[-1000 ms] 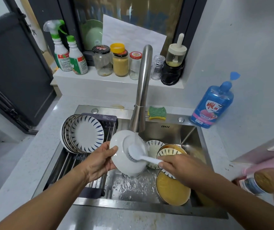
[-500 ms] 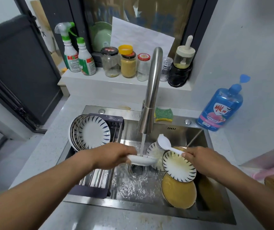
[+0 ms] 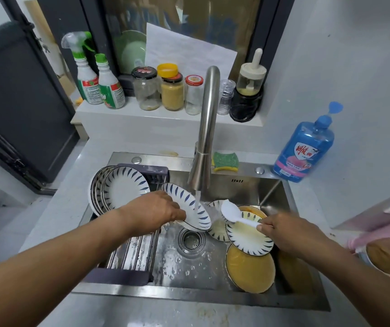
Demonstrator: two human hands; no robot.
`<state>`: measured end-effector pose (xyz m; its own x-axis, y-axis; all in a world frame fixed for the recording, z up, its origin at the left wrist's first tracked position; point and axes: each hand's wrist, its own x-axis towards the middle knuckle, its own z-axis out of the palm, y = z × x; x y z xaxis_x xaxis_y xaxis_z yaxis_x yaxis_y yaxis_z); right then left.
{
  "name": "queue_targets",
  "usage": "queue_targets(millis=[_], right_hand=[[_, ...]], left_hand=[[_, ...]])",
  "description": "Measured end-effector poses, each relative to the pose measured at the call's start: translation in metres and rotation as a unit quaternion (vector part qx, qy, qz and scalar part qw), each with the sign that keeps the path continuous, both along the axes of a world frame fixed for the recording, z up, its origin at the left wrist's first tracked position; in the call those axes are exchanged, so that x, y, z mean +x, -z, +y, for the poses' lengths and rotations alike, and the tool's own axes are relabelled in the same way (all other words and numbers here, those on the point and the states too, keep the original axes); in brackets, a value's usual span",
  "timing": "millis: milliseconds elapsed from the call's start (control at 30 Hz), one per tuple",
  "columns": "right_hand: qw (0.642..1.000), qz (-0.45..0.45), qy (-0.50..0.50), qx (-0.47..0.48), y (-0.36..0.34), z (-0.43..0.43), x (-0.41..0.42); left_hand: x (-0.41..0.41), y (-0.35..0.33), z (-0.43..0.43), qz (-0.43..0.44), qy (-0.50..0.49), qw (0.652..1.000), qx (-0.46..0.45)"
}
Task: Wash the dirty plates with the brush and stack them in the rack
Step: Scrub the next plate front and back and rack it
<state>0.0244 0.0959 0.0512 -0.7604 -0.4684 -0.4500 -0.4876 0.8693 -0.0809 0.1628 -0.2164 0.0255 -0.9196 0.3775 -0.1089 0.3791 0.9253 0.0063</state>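
My left hand (image 3: 152,212) grips a white plate with blue leaf marks (image 3: 189,204), tilted face up under the water running from the tap (image 3: 204,142). My right hand (image 3: 286,232) holds the white brush (image 3: 233,213) by its handle, with the head raised just right of the stream and apart from the held plate. Several washed plates (image 3: 118,190) stand on edge in the rack (image 3: 132,251) over the sink's left side. Dirty plates (image 3: 248,239) smeared yellow lie piled at the right of the sink (image 3: 272,192).
A green and yellow sponge (image 3: 226,161) lies on the sink's back ledge. A blue soap bottle (image 3: 305,147) stands on the counter at right. Jars and two spray bottles (image 3: 95,74) line the shelf behind the tap. The drain (image 3: 191,239) sits in the sink floor.
The left hand turned the plate from back-facing through flat to face up under the stream. The right hand drew the brush off the plate and lifted it to the right.
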Motion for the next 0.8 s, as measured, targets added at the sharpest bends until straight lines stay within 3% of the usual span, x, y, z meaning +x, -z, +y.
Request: queue_targets(millis=[133, 267, 533, 633, 800], right_hand=[[1.0, -0.022, -0.015, 0.014, 0.001, 0.005, 0.003], [0.998, -0.025, -0.034, 0.036, 0.004, -0.01, 0.011], [0.987, 0.041, -0.144, 0.053, -0.011, -0.034, 0.024], [0.986, 0.037, -0.15, 0.058, -0.016, -0.046, 0.032], [0.955, 0.094, -0.255, 0.119, -0.021, -0.104, 0.06]], left_hand=[[0.008, -0.024, -0.017, -0.054, -0.01, 0.998, -0.033], [0.016, -0.05, -0.051, -0.061, 0.007, 0.987, -0.147], [0.007, -0.054, -0.111, -0.085, 0.019, 0.96, -0.267], [0.003, -0.045, -0.113, -0.095, 0.026, 0.952, -0.29], [0.011, -0.027, -0.121, -0.117, 0.022, 0.946, -0.301]])
